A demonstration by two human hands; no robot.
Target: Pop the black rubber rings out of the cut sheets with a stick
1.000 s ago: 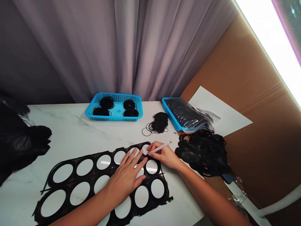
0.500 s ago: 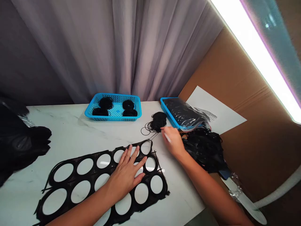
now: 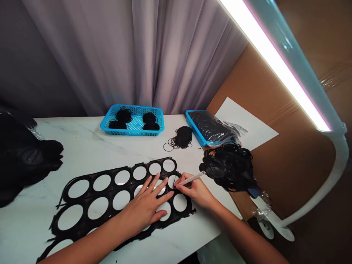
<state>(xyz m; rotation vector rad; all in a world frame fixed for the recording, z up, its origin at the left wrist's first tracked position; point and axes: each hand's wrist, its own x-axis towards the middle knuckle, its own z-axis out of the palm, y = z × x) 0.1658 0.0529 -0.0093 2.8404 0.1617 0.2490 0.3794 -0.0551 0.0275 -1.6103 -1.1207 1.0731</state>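
Observation:
A black rubbery-looking sheet (image 3: 110, 200) with rows of round holes lies on the white marbled table (image 3: 90, 146). My left hand (image 3: 150, 200) rests flat on it with fingers spread, covering several holes. My right hand (image 3: 195, 189) pinches a slim white pen-like tool (image 3: 192, 178); its exact kind I cannot make out. The lower end of the tool is at the rim of a hole near the sheet's right end, where a thin black strip curves up. Behind the sheet sits a pile of thin black rings (image 3: 183, 137).
A blue basket (image 3: 132, 132) at the back holds several bundles of black rings. Another blue basket (image 3: 196, 128) carries a bagged black stack (image 3: 210, 126). Black scraps (image 3: 231, 167) heap on the right, below a lit lamp (image 3: 283, 62). A black bundle (image 3: 27, 157) stands left.
My right hand has come from the ring pile back toward me to a hole in the sheet, still holding the white tool. My left hand stays flat. The view has shifted slightly.

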